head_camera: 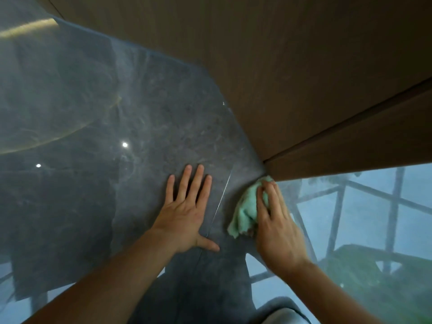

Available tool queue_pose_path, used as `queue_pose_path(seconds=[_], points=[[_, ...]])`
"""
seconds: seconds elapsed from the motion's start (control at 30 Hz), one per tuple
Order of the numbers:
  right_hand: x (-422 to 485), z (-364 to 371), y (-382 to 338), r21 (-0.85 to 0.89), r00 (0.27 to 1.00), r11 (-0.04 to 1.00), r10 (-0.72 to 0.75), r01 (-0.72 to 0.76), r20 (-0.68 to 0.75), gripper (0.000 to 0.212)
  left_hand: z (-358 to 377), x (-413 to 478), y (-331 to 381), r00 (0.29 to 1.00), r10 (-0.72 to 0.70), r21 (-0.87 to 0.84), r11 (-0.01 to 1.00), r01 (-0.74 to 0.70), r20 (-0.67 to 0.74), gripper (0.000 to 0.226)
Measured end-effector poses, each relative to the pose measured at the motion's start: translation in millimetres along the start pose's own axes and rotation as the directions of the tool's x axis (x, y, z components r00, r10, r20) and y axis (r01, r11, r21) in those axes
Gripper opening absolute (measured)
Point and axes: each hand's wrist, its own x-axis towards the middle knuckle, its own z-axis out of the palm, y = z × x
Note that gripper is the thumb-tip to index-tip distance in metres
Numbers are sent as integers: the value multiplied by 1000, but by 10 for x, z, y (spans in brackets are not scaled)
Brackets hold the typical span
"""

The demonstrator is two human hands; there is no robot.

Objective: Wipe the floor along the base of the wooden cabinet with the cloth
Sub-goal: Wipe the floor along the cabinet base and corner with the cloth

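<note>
A crumpled mint-green cloth (245, 211) lies on the glossy dark grey floor (163, 127), touching the bottom corner of the brown wooden cabinet (292, 78). My right hand (278, 220) presses down on the cloth's right part, fingers pointing at the cabinet base; the hand is slightly blurred. To the left of the cloth, my left hand (187, 211) rests flat on the floor with its fingers spread and nothing in it.
The cabinet fills the upper right, with a dark seam (346, 122) running between two of its panels. A thin tile joint (219, 204) runs between my hands. The shiny floor mirrors a window frame (339, 206) at the right and ceiling lights (125, 144) at the left.
</note>
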Motion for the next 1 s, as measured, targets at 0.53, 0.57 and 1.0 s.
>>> queue_pose_path(seconds=[0.53,0.57,1.0], points=[[41,-133,1345,-10,971,977,-212,213,-111,73,-47,-7,45,997,-79,80,994,80,-15,159],[20,-175,1612,77,981,996,47,-33,-188,72,-53,-6,65,997,-77,95,992,78,-9,158],[-124,350,270,158,958,985,103,-61,-268,88,-185,17,239,979,-205,-71,976,206,22,155]])
